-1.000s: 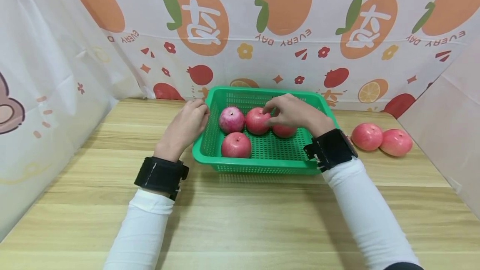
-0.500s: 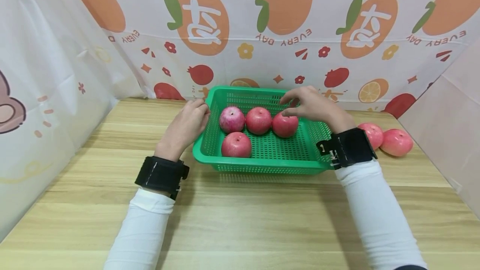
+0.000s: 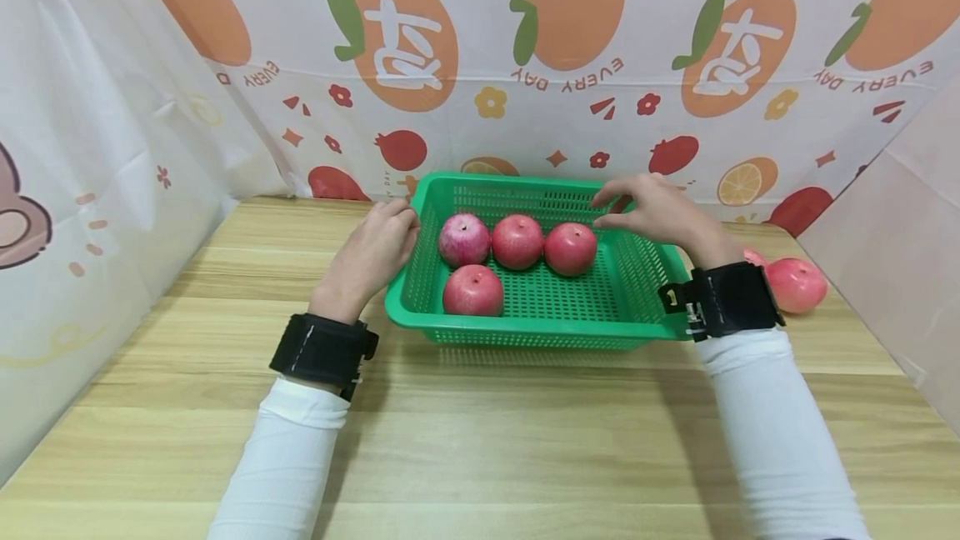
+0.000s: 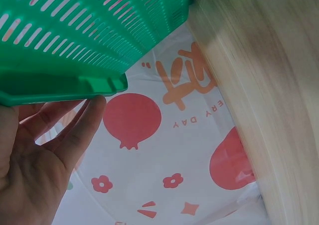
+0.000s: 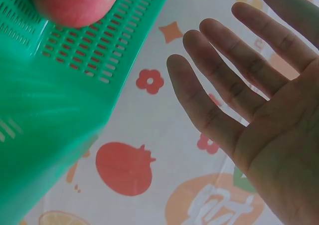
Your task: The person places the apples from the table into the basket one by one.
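A green plastic basket (image 3: 525,327) with slotted walls stands in the middle of the table in the head view. My left hand (image 3: 367,258) holds its left rim, and in the left wrist view the fingers (image 4: 82,130) lie under that rim. Three apples form a row inside: a purplish one (image 3: 463,240), a red one (image 3: 517,242) and another red one (image 3: 571,249). A further red apple (image 3: 473,291) sits at the front left. Above the basket's right end hovers my right hand (image 3: 663,213), with nothing in it and the fingers spread in the right wrist view.
Right of the basket, on the wooden table (image 3: 480,440), lies a pink apple (image 3: 797,285); a second one (image 3: 753,257) is mostly hidden by the right wrist. A fruit-print curtain (image 3: 555,123) hangs right behind the basket. Black straps (image 3: 318,350) circle both wrists.
My right hand has moved right, from over the apples in the row to the basket's right end. The left hand and the apples have stayed in place.
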### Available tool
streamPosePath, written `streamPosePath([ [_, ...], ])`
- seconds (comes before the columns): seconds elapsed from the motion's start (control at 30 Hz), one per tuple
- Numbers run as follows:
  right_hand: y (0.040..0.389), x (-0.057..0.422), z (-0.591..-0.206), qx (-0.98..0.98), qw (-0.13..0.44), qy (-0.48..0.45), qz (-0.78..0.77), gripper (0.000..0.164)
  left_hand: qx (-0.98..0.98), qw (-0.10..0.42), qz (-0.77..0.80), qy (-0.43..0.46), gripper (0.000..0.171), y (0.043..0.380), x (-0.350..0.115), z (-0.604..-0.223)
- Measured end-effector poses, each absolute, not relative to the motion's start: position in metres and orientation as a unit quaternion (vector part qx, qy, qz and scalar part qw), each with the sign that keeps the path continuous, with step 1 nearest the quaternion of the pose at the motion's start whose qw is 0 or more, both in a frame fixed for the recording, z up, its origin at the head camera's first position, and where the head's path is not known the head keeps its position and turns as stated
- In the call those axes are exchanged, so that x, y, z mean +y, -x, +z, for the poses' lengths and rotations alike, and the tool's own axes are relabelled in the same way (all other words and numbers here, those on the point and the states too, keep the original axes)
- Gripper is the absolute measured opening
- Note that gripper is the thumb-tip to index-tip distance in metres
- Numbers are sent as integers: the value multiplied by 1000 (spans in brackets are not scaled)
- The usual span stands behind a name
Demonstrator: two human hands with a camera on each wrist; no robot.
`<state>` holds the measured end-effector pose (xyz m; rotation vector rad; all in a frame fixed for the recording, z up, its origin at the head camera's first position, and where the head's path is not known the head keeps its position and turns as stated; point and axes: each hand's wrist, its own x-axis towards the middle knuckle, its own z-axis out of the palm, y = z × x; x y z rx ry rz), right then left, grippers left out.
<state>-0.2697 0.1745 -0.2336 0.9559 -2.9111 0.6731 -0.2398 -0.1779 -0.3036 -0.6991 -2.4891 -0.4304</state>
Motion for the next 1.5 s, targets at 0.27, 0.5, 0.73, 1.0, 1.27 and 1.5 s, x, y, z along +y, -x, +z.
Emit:
streamPosePath([
  [0.27,270,186,-238,-934,10,-286,213,27,-921,251,-157,252,7,240,-178,-304],
  [0.5,271,197,-238,-933,10,-285,220,27,-920,253,-157,254,7,240,-178,-304],
  [0.73,270,207,-237,-933,17,-286,218,23,-919,258,-155,255,7,240,-178,-303],
  [1.0,271,214,-239,-935,29,-284,208,24,-920,255,-156,255,7,240,-178,-304],
  [1.27,272,219,-240,-937,17,-275,215,23,-918,256,-159,257,6,240,-178,-304],
  [1.5,272,225,-239,-939,7,-269,213,20,-918,254,-162,257,6,242,-179,-305],
])
